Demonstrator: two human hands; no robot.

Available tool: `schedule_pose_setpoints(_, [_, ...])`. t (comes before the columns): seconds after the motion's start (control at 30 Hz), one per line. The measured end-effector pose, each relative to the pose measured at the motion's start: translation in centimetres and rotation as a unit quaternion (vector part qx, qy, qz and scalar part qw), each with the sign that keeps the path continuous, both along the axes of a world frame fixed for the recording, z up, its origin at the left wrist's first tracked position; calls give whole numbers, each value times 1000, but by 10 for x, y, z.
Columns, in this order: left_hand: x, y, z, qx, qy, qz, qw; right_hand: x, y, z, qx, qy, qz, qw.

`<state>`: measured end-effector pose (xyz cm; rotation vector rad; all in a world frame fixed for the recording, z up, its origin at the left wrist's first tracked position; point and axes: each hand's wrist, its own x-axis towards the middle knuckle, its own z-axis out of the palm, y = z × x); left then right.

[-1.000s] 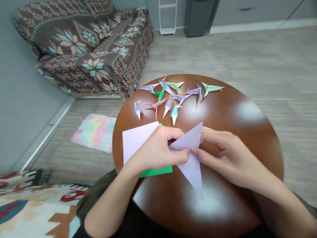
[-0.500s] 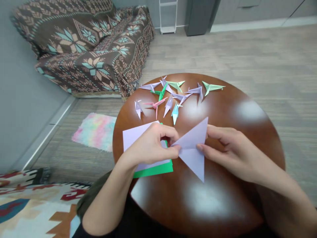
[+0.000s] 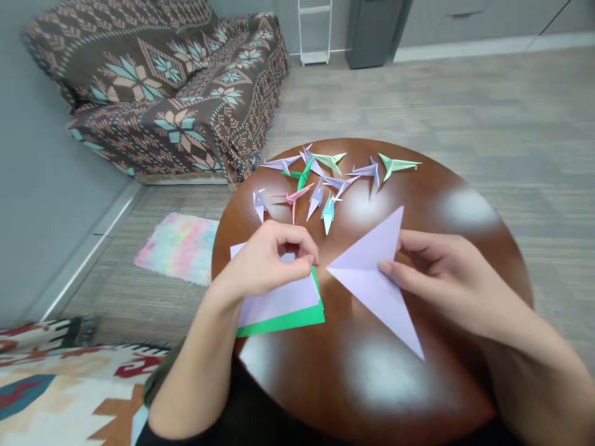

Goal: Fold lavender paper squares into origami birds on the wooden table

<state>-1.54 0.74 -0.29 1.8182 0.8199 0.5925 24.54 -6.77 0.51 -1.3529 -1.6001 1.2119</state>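
Note:
A lavender origami paper (image 3: pixel 367 269), folded into a triangle with a crease across its middle, is held above the table. My right hand (image 3: pixel 437 269) pinches its right side, thumb on the near face and fingers behind. Its left tip points at my left hand (image 3: pixel 274 260), which is apart from it. The thumb and fingers of my left hand are curled together, with nothing visible in them. Beneath that hand lies a stack of square paper, a lavender sheet (image 3: pixel 283 303) over a green sheet (image 3: pixel 288 323), partly hidden by the hand and wrist.
Several folded paper cranes sit toward the far side of the round brown table (image 3: pixel 446 248), among them a pink crane (image 3: pixel 292 197), a blue crane (image 3: pixel 328 214) and a light green crane (image 3: pixel 395 165). Beyond are a covered sofa (image 3: pixel 186 118) and a fluffy rug (image 3: pixel 179 248).
My left hand has let go of the triangle's left tip and moved left. My right hand has shifted slightly right with the paper, whose lower corner has swung right.

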Motion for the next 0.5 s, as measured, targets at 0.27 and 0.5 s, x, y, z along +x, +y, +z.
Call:
schedule_pose_setpoints(0.27, [16,-15,2,226,-110,-24,968,-3,-1,4,-171,179,28,968])
schedule_pose_setpoints(0.5, [29,-23,-5,182,-159,52,969,-8,2,-3,-28,74,-56,995])
